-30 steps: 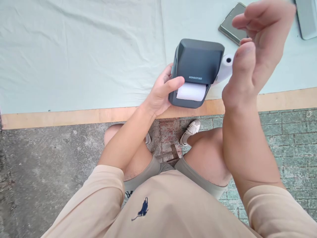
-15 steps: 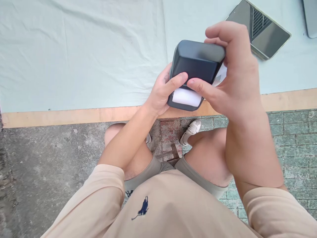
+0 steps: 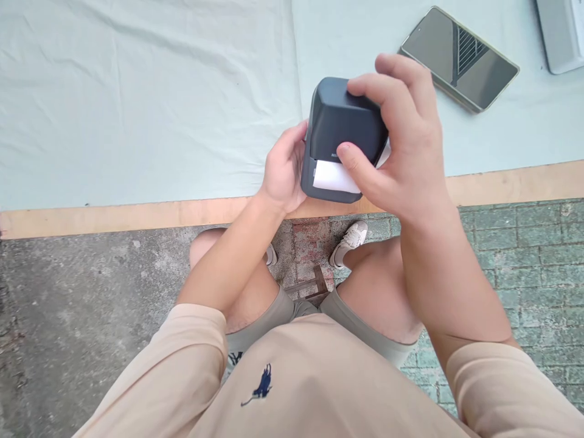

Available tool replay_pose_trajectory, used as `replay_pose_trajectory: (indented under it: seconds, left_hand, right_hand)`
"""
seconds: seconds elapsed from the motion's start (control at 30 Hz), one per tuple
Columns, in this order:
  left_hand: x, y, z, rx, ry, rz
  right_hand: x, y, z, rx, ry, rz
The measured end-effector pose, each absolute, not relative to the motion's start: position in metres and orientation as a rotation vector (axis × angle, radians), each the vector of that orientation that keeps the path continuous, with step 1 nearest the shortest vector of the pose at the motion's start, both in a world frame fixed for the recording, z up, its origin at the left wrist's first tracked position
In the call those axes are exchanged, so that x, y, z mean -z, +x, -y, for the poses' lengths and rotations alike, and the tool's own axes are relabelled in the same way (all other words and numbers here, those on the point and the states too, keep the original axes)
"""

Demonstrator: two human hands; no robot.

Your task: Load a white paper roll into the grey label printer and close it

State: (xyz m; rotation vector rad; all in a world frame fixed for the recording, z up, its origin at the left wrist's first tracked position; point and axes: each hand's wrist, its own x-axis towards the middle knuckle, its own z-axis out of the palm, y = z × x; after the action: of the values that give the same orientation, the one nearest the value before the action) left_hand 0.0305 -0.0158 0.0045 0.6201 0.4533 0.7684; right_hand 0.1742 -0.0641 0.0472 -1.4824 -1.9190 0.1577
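A dark, boxy handheld label printer (image 3: 349, 128) is raised above the table's front edge. Across its lower front shows a white paper strip (image 3: 335, 176), partly covered by my right thumb. My left hand (image 3: 285, 167) is closed around the printer's left side, its fingers mostly hidden behind. With the thumb on the front face and a fingertip on the top, my right hand (image 3: 406, 134) grips the right side. Something white like paper (image 3: 384, 155) peeks out between the printer and my right palm.
A smartphone (image 3: 460, 58) lies face up on the pale cloth (image 3: 150, 103) at the upper right. Part of a grey-and-white object (image 3: 561, 36) enters at the right corner. The wooden table edge (image 3: 114, 218) runs above my knees.
My right hand has closed in, its finger moving left onto the printer's top. My left thumb has come off the front face. The view has shifted slightly rightward.
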Motion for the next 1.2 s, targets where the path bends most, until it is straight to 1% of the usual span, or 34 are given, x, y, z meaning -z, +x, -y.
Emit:
replay_pose_trajectory:
  seconds: [0.17, 0.43, 0.5, 0.6, 0.67, 0.87, 0.97, 1.07, 1.2]
  left_hand:
    - [0.000, 0.033, 0.014, -0.811, 0.655, -0.598]
    - [0.007, 0.032, 0.011, -0.832, 0.600, -0.509]
    - [0.006, 0.032, 0.010, -0.838, 0.606, -0.510]
    - [0.003, 0.032, 0.010, -0.828, 0.628, -0.567]
    - [-0.001, 0.031, 0.011, -0.791, 0.630, -0.600]
    - [-0.007, 0.031, 0.017, -0.741, 0.610, -0.568]
    - [-0.004, 0.030, 0.018, -0.742, 0.664, -0.547]
    - [-0.003, 0.030, 0.020, -0.764, 0.747, -0.512]
    - [-0.006, 0.032, 0.022, -0.733, 0.812, -0.562]
  right_hand:
    - [-0.051, 0.177, 0.065, -0.205, -1.470, 1.985]
    - [-0.049, 0.184, 0.061, -0.271, -1.366, 1.999]
    - [-0.047, 0.182, 0.060, -0.193, -1.377, 1.860]
    - [-0.047, 0.178, 0.061, 0.076, -1.438, 1.477]
    - [-0.048, 0.176, 0.062, 0.130, -1.448, 1.391]
    - [-0.050, 0.175, 0.064, -0.075, -1.365, 1.606]
    - [-0.050, 0.178, 0.063, 0.011, -1.448, 1.691]
    - [-0.048, 0.181, 0.062, 0.080, -1.658, 1.796]
    - [-0.045, 0.186, 0.063, -0.032, -1.918, 1.918]
